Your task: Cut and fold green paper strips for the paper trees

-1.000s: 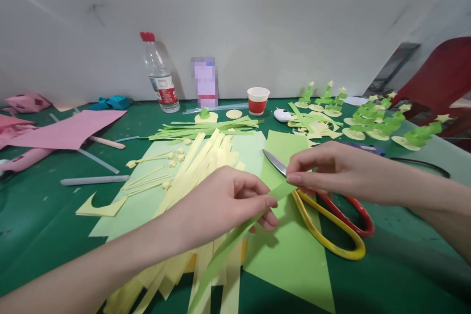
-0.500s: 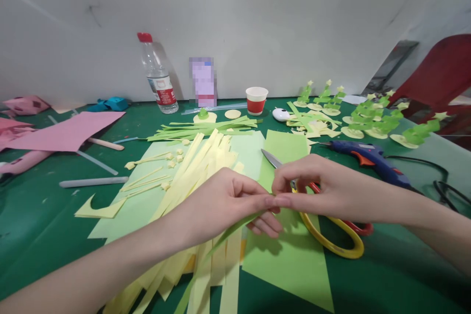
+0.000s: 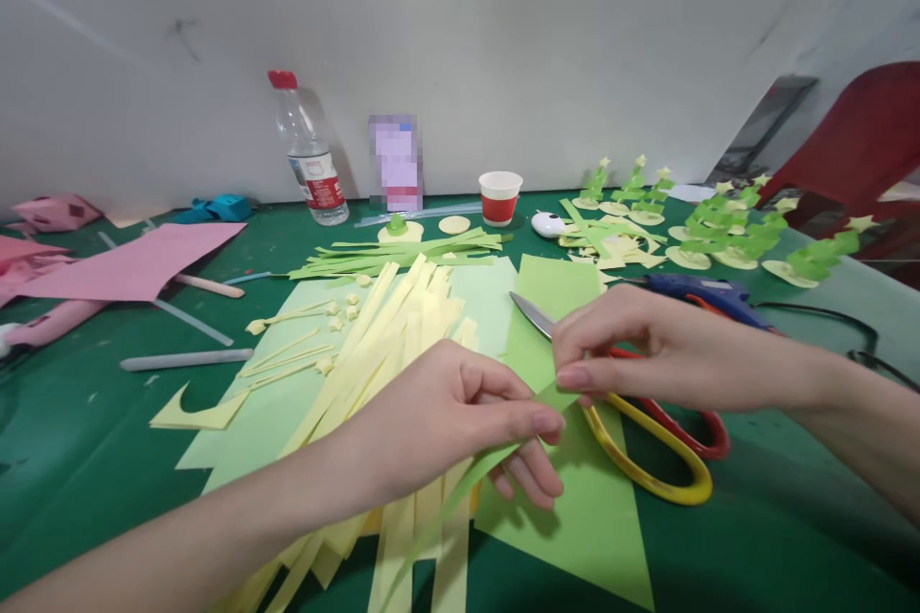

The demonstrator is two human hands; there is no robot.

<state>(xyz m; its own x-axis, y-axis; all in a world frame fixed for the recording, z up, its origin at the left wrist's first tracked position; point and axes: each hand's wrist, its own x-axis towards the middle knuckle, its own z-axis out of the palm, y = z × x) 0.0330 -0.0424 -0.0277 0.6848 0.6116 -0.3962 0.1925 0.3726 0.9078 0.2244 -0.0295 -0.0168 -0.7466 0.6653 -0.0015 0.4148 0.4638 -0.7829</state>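
Between my hands runs a green paper strip point(image 3: 480, 471), its long tail hanging down to the lower left. My left hand point(image 3: 495, 421) pinches it between thumb and forefinger, the other fingers curled loosely below. The strip's upper end is pinched by my right hand point(image 3: 625, 350). Under both hands lies a green paper sheet point(image 3: 567, 527). A pair of scissors point(image 3: 639, 460) with yellow and red handles rests partly beneath my right hand, blade pointing up and left. Many pale yellow paper strips point(image 3: 374, 354) are heaped below and left of my left hand.
Behind are green paper strips point(image 3: 402, 254), a paper cup point(image 3: 499, 199), a plastic bottle point(image 3: 316, 163) and a propped phone point(image 3: 397, 163). Finished paper plants point(image 3: 733, 230) stand at right, near a blue glue gun point(image 3: 701, 295). Pink paper point(image 3: 136, 259) lies at left.
My right hand has moved slightly right and up, away from my left, exposing the strip's upper end between them. My left hand has shifted slightly down and right, and the strip's tail has swung.
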